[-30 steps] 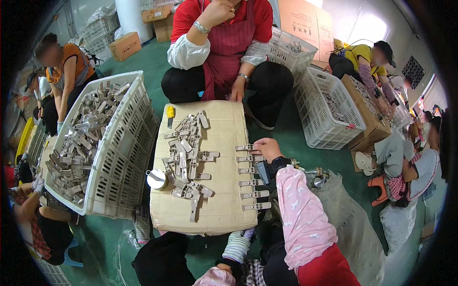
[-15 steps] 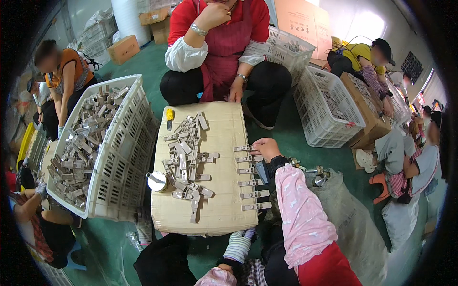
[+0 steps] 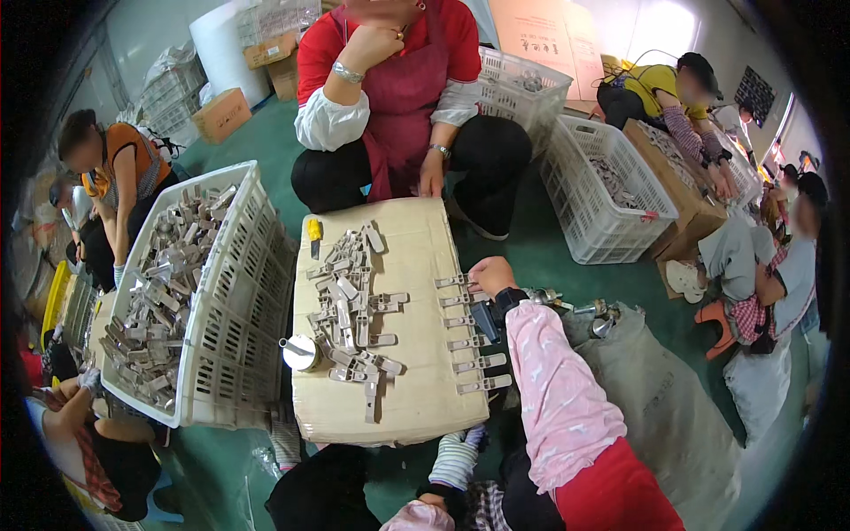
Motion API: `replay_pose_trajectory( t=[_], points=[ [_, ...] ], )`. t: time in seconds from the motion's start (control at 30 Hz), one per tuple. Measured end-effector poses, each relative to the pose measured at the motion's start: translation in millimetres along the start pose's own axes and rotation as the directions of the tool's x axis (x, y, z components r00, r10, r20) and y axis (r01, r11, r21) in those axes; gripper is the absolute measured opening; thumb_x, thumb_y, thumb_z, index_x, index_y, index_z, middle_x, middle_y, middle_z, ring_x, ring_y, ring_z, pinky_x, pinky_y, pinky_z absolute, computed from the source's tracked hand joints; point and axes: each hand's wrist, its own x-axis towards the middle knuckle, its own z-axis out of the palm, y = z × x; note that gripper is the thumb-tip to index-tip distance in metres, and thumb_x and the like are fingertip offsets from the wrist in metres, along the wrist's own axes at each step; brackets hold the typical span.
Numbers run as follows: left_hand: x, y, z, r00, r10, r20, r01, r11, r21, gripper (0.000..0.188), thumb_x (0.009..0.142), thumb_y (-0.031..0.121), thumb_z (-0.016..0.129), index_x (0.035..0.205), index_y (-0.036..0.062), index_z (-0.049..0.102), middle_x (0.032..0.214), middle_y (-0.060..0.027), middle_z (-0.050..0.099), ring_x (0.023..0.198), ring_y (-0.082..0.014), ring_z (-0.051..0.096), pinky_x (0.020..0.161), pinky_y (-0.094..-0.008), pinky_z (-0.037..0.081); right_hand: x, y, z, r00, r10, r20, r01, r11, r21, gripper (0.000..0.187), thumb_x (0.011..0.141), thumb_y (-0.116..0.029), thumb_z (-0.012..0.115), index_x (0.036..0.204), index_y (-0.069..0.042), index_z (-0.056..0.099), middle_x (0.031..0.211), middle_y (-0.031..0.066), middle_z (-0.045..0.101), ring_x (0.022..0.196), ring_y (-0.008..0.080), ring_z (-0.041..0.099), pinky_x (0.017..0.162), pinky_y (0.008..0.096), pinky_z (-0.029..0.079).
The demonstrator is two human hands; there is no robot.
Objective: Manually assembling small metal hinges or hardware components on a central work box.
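My right hand [image 3: 490, 276], with a black band at the wrist, reaches to the board's right edge. Its fingers close on the end of the farthest clip [image 3: 450, 282] in a row of several grey-beige clips along that edge. Just below the wrist is a dark blue-grey flat piece [image 3: 484, 321]. At the near edge of the cardboard-topped board [image 3: 425, 354] is my left hand [image 3: 456, 460], seemingly in a striped glove; its fingers are mostly hidden. A loose pile of similar clips [image 3: 347, 301] covers the board's left half.
A yellow-handled cutter [image 3: 314, 234] and a round metal piece with a spout [image 3: 301, 352] lie on the board. Left stands a white crate [image 3: 226, 327] full of clips. A person in a red apron [image 3: 398, 115] sits opposite. A plastic sack [image 3: 655, 389] lies right.
The whole view has shifted slightly, with the board lower in the picture. My right hand stays at the farthest clip, and the clips keep their places on the board.
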Motion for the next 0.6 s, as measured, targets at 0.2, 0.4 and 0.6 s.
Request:
replay_pose_trajectory(
  t=[0.2,0.4,0.6],
  points=[
    [1,-3,1,0.998,-0.059,-0.022,0.058,0.997,-0.046,0.030,0.087,0.023,0.062,0.107,0.0009,0.062,0.091,-0.0063,0.067,0.077,-0.0139,0.056,0.075,-0.0288,0.046,-11,-2,-2,0.987,-0.163,-0.006,0.152,0.930,-0.335,0.025,0.078,-0.012,0.061,0.096,0.005,0.064,0.101,0.0172,0.065,0.095,0.0316,0.063,0.082,0.0418,0.050],
    [4,-11,0,0.998,0.067,-0.022,-0.065,0.995,0.074,0.036,0.088,0.033,0.058,0.108,0.0029,0.062,0.099,-0.0133,0.066,0.091,-0.0252,0.060,0.084,-0.0346,0.044,-58,-43,14,0.885,-0.331,0.327,0.455,0.470,-0.756,0.081,0.083,-0.054,0.049,0.140,-0.002,0.025,0.147,0.0169,0.021,0.137,0.0296,0.018,0.110,0.0485,0.014],
    [1,4,-2,1.000,0.030,0.001,-0.030,1.000,-0.004,0.040,0.087,0.028,0.061,0.120,0.0058,0.055,0.119,-0.0102,0.059,0.107,-0.0201,0.053,0.095,-0.0314,0.038,-104,-39,38,0.803,-0.332,0.494,0.574,0.213,-0.790,0.098,0.079,-0.068,0.040,0.139,0.006,0.018,0.147,0.0201,0.017,0.139,0.0282,0.010,0.111,0.0466,0.005]
  ],
)
